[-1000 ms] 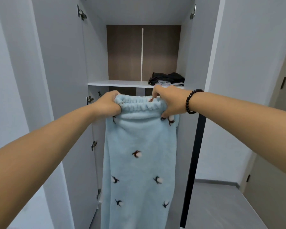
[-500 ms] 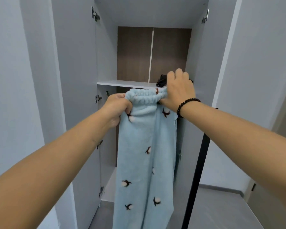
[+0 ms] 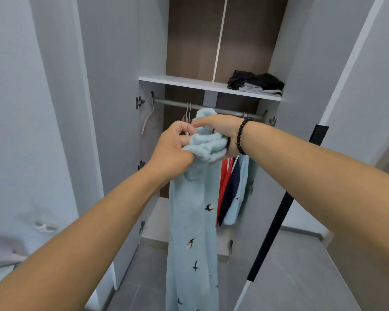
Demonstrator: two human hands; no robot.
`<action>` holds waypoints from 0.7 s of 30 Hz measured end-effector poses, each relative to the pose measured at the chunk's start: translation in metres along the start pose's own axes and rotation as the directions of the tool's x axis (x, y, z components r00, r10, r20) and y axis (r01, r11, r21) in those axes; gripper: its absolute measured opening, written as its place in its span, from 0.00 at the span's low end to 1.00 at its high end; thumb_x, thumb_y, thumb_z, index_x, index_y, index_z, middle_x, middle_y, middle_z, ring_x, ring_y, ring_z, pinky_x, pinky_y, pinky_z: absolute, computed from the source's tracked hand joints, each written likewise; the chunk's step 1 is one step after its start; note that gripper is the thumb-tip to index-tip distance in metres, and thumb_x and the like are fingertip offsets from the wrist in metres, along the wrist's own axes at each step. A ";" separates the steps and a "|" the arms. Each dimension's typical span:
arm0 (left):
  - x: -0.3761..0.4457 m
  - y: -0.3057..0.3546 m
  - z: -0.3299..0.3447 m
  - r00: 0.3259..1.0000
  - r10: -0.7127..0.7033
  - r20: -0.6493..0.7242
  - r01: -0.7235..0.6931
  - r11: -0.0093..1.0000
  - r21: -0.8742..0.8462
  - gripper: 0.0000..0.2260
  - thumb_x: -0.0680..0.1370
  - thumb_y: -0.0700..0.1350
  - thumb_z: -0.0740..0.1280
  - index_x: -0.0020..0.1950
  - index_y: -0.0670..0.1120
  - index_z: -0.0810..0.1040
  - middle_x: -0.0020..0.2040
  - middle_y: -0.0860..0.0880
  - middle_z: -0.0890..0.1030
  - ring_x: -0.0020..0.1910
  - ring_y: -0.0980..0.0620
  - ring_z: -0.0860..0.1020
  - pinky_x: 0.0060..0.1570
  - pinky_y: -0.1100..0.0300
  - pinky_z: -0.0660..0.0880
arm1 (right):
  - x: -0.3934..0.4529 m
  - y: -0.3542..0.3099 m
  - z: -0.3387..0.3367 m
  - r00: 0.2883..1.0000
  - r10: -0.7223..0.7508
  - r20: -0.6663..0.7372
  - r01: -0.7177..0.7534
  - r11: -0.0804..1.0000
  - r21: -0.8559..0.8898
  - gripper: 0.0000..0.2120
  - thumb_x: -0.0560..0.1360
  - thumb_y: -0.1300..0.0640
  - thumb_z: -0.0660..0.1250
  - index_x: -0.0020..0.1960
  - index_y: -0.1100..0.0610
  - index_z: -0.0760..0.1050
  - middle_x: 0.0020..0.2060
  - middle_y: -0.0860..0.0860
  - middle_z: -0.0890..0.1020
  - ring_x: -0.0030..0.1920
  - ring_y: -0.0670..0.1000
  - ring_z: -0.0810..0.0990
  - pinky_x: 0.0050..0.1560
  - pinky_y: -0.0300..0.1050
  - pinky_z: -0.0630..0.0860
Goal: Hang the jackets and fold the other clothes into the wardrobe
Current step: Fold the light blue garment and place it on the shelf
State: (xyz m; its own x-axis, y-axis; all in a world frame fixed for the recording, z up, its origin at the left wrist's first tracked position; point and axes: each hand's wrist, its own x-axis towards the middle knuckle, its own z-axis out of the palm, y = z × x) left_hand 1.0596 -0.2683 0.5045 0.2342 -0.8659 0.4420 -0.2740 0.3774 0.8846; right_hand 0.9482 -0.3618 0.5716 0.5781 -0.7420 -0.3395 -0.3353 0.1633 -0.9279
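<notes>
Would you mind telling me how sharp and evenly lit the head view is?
Head view: soft, even light with no glare; wide-angle bending bows the wardrobe door edges; mild blur softens both hands and the blue fleece garment.

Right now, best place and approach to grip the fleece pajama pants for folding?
Probably the gathered elastic waistband, from its two sides. It is the thickest, ribbed part, bunched between the left hand and right hand, while the light blue fleece pajama pants hang straight down from it in front of the wardrobe rail. One hand at each end would spread them flat.
</notes>
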 end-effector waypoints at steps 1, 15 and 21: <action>-0.004 -0.007 -0.003 1.000 -0.002 0.012 0.002 1.000 0.012 0.16 0.71 0.29 0.69 0.50 0.46 0.70 0.43 0.35 0.83 0.42 0.37 0.82 0.42 0.45 0.79 | 0.007 0.001 0.010 0.999 0.003 -0.033 -0.003 1.000 0.011 0.13 0.79 0.57 0.57 0.35 0.55 0.65 0.28 0.49 0.72 0.29 0.46 0.73 0.31 0.36 0.71; -0.102 -0.217 -0.035 0.906 -0.262 -0.332 0.292 0.955 0.043 0.18 0.70 0.46 0.75 0.49 0.61 0.69 0.47 0.58 0.76 0.43 0.64 0.76 0.38 0.72 0.73 | 0.109 0.077 0.094 0.945 0.024 -0.327 -0.052 0.996 -0.075 0.03 0.73 0.63 0.61 0.47 0.59 0.68 0.37 0.56 0.72 0.42 0.55 0.75 0.46 0.48 0.76; -0.134 -0.296 -0.045 0.864 -0.349 -0.364 0.428 0.889 0.163 0.09 0.78 0.45 0.66 0.43 0.59 0.73 0.40 0.57 0.79 0.39 0.60 0.77 0.35 0.72 0.70 | 0.134 0.123 0.107 0.968 0.144 -0.203 -0.127 0.987 0.095 0.10 0.71 0.64 0.62 0.52 0.60 0.70 0.42 0.57 0.75 0.44 0.55 0.79 0.56 0.52 0.78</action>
State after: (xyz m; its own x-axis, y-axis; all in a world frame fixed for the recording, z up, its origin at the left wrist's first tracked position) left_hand 1.1513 -0.2490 0.1905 0.6373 -0.7600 0.1275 -0.2955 -0.0881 0.9513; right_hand 1.0641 -0.3710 0.3957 0.3604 -0.8271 -0.4313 -0.3340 0.3173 -0.8876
